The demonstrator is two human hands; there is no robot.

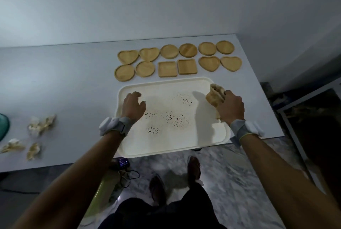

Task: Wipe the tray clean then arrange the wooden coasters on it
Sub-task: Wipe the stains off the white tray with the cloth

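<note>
Middle of the tray (217,136) lies open between both hands; coasters (176,61) crowd the far edge just beyond it, crumpled wipes (41,121) litter the left, bare table (64,73) between

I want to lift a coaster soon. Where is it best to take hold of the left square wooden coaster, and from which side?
Probably take the left square coaster from above, thumb on its near straight edge, fingers on its far one. It lies flat; the second square coaster leaves only a narrow gap on its right, while the tray side looks more open.
</note>
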